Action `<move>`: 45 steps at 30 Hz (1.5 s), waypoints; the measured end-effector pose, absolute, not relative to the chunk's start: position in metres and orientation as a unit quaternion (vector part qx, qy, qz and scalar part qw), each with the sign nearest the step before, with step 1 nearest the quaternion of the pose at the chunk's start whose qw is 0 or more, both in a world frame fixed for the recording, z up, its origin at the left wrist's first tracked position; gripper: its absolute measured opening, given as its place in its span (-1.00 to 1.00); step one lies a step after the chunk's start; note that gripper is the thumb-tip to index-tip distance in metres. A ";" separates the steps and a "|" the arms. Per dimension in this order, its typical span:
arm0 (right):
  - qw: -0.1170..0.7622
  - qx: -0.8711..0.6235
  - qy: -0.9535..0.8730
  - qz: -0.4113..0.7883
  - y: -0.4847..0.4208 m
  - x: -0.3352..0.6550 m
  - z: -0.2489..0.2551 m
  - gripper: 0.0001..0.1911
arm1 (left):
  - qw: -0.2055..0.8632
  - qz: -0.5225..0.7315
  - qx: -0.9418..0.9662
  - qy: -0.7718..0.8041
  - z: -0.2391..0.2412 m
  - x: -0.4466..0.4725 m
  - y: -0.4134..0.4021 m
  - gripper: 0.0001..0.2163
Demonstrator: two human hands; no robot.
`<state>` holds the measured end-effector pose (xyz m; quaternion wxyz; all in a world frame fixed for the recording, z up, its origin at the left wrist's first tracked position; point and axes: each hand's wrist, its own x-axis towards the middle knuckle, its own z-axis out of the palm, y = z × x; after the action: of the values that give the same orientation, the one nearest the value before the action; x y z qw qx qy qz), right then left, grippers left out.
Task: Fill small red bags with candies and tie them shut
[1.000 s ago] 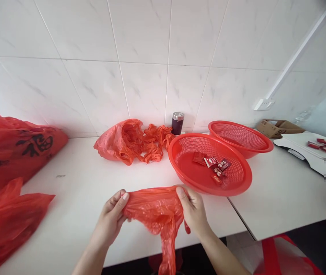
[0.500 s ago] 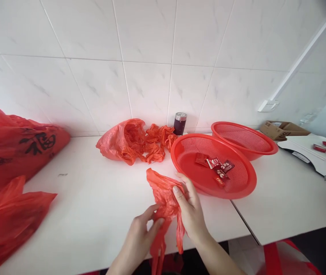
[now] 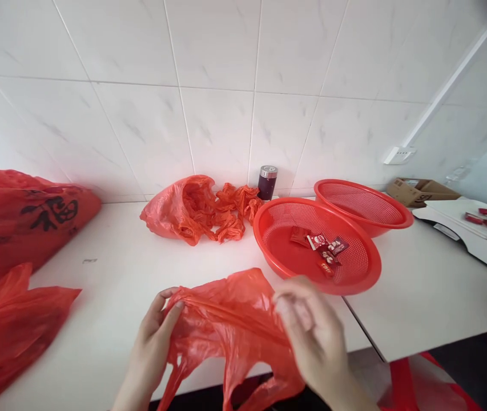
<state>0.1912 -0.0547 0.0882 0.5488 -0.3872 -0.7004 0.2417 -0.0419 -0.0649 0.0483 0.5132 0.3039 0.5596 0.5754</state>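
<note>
Stretched wide above the table's front edge is a thin red plastic bag (image 3: 234, 319) with its loop handles hanging down. My left hand (image 3: 157, 322) is closed on the bag's left side, thumb on top. At the other end my right hand (image 3: 312, 331), blurred by motion, has its fingers curled and pinched at the bag's right edge. Just beyond my right hand stands a red plastic basket (image 3: 269, 260) with several small wrapped snack packets (image 3: 327, 251) inside.
More crumpled red bags (image 3: 196, 208) lie by the wall beside a dark tumbler (image 3: 268, 184). Full red bags (image 3: 50, 228) stand at left. Behind the basket is a second red basket (image 3: 363, 200). Farther right are a cardboard box (image 3: 418, 193) and a white scale (image 3: 449, 220) with packets.
The bunched bag has been spread out sideways. My left hand has moved left with one side, and my right hand has moved right and slightly down.
</note>
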 end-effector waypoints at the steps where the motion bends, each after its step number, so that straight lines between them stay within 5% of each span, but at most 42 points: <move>1: 0.499 -0.337 -0.758 0.252 -0.060 0.180 0.090 -0.81 | 0.516 0.569 0.315 0.557 0.053 -0.032 -0.066 -0.66; 4: 0.348 -0.267 -0.878 0.189 -0.060 0.151 0.075 -0.82 | 0.534 0.544 0.348 0.546 0.065 -0.013 -0.069 -0.65; 10: 0.129 -0.449 -0.878 0.101 -0.016 0.172 0.018 -0.73 | 0.554 0.462 0.396 0.568 0.061 -0.058 -0.079 -0.63; 12: 0.082 -0.468 -0.872 0.116 -0.011 0.190 0.015 -0.66 | 0.472 0.432 0.460 0.615 0.047 -0.093 -0.078 -0.77; 18: 0.073 -0.478 -0.863 0.148 -0.021 0.204 0.028 -0.15 | 0.055 0.380 0.579 0.719 0.036 -0.109 -0.074 -0.67; 20: 0.082 -0.479 -0.858 0.167 -0.021 0.196 0.030 -0.15 | -0.048 0.414 0.609 0.675 0.043 -0.073 -0.076 -0.70; 24: 0.078 -0.470 -0.856 0.203 -0.020 0.181 0.026 -0.23 | -0.074 0.320 0.725 0.605 0.027 -0.014 -0.062 -0.80; 28: 0.026 -0.450 -0.863 0.229 -0.023 0.184 0.027 -0.09 | -0.054 0.168 0.678 0.714 -0.008 -0.033 -0.025 -0.77; 35: -0.015 -0.454 -0.847 0.276 -0.031 0.227 0.051 -0.32 | 0.094 0.187 0.686 0.697 -0.010 -0.095 -0.018 -0.74; 40: 0.080 -0.497 -0.802 0.322 -0.030 0.238 0.041 -0.39 | 0.276 0.234 0.703 0.613 0.001 -0.087 -0.039 -0.77; 45: 0.296 -0.441 -0.792 0.301 -0.045 0.248 0.037 -0.75 | 0.391 0.304 0.600 0.628 0.003 -0.081 -0.040 -0.75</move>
<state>0.2483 -0.0450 0.0371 0.2965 -0.4413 -0.7916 0.3012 -0.0806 -0.0401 0.0028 0.3913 0.6003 0.6278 0.3039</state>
